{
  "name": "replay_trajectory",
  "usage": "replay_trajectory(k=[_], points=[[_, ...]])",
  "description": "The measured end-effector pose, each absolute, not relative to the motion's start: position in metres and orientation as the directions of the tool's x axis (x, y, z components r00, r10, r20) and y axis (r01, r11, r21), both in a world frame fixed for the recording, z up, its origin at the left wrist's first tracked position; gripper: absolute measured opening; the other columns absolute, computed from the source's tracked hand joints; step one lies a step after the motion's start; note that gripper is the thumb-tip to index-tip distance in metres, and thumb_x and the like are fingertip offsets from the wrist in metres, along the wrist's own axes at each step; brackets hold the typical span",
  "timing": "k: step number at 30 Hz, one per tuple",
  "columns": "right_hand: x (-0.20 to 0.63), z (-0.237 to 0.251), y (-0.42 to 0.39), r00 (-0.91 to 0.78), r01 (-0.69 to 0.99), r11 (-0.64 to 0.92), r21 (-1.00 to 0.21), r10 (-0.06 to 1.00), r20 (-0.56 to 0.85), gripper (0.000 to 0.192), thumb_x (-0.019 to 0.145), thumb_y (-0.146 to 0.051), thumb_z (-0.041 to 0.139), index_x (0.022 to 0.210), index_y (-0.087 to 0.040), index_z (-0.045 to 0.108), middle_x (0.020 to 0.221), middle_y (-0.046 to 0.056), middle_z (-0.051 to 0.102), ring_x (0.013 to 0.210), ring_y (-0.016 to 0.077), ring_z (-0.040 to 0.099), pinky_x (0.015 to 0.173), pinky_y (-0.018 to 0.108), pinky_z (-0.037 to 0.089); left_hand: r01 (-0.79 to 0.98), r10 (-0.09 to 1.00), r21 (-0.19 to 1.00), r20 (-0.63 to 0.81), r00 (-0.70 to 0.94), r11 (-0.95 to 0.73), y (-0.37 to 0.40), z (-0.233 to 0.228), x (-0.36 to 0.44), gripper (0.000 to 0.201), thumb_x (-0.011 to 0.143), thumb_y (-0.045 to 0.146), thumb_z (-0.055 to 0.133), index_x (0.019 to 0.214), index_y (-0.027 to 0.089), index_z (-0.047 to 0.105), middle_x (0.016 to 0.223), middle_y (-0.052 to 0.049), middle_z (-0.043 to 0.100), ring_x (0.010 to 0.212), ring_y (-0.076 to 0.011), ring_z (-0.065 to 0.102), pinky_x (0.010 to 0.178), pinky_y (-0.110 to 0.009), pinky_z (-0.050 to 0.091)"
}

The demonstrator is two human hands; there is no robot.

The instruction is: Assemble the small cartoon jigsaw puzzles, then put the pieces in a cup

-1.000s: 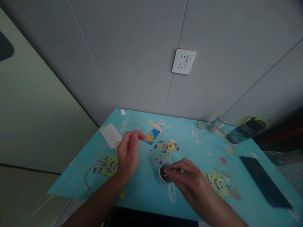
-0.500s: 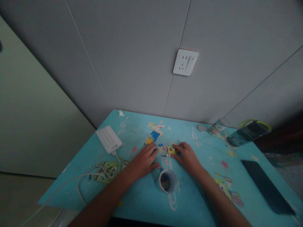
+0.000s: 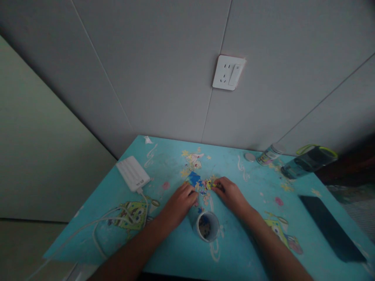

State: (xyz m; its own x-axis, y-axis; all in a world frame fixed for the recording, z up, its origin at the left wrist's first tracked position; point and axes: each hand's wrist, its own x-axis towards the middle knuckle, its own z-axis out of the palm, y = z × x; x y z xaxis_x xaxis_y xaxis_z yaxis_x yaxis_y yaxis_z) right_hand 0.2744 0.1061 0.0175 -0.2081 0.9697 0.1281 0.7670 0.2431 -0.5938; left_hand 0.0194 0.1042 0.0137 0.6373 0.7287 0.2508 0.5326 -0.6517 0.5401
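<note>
While the left hand (image 3: 179,203) lies flat beside puzzle pieces (image 3: 202,183), the right hand (image 3: 231,194) pinches one.

**Layout of the table**

The puzzle pieces (image 3: 202,182) are lying at the middle of the table (image 3: 164,249), with the left hand (image 3: 178,203) resting just to their left and the right hand (image 3: 231,194) touching them from the right. The cup (image 3: 207,226) is standing nearer the person, between the two forearms. The power bank (image 3: 133,173) is lying far left, its cable (image 3: 96,224) trailing toward the near-left edge. The small jar (image 3: 268,155) and the bottle (image 3: 307,160) are lying at the back right, the phone (image 3: 329,226) sitting in front of them.
</note>
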Motion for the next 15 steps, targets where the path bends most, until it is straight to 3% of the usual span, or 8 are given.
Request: replay_trajectory(k=[3, 8, 12, 15], points=[[0.276, 0.019, 0.105, -0.207, 0.754, 0.266, -0.601, 0.964, 0.167, 0.017, 0.097, -0.031, 0.056, 0.103, -0.017, 0.066, 0.099, 0.009, 0.067, 0.087, 0.0203, 0.064, 0.084, 0.036, 0.052, 0.525, 0.762, 0.594, 0.258, 0.593, -0.61, 0.107, 0.014, 0.019, 0.015, 0.096, 0.021, 0.058, 0.107, 0.021, 0.067, 0.106, -0.007, 0.062, 0.104, -0.0241, 0.057, 0.094, -0.041, 0.048], [0.266, 0.024, 0.102, -0.182, 0.66, 0.297, -0.69, 0.954, 0.237, 0.026, 0.1, -0.035, 0.051, 0.105, -0.017, 0.069, 0.099, 0.009, 0.069, 0.09, 0.0206, 0.065, 0.085, 0.036, 0.053, 0.455, 0.808, 0.708, 0.282, 0.518, -0.54, 0.116, 0.014, 0.028, 0.037, 0.094, 0.026, 0.06, 0.131, 0.024, 0.061, 0.121, -0.009, 0.062, 0.117, -0.0265, 0.056, 0.104, -0.045, 0.045], [0.248, 0.04, 0.092, -0.13, 0.41, 0.199, -0.89, 0.979, 0.159, 0.033, 0.1, -0.042, 0.051, 0.108, -0.017, 0.071, 0.093, 0.006, 0.071, 0.078, 0.017, 0.065, 0.073, 0.031, 0.056, 0.363, 0.847, 0.806, 0.291, 0.445, -0.468, 0.119, 0.024, 0.039, 0.038, 0.09, 0.028, 0.065, 0.128, 0.023, 0.064, 0.12, -0.009, 0.066, 0.113, -0.0254, 0.062, 0.101, -0.043, 0.049], [0.236, 0.059, 0.082, -0.2, 0.258, 0.215, -0.942, 0.966, 0.166, 0.031, 0.101, -0.04, 0.051, 0.114, -0.02, 0.071, 0.095, 0.005, 0.071, 0.079, 0.0153, 0.066, 0.074, 0.03, 0.057, 0.293, 0.872, 0.86, 0.289, 0.395, -0.418, 0.112, 0.041, 0.043, 0.029, 0.093, 0.029, 0.06, 0.121, 0.025, 0.067, 0.109, -0.007, 0.071, 0.098, -0.022, 0.068, 0.09, -0.037, 0.055]])
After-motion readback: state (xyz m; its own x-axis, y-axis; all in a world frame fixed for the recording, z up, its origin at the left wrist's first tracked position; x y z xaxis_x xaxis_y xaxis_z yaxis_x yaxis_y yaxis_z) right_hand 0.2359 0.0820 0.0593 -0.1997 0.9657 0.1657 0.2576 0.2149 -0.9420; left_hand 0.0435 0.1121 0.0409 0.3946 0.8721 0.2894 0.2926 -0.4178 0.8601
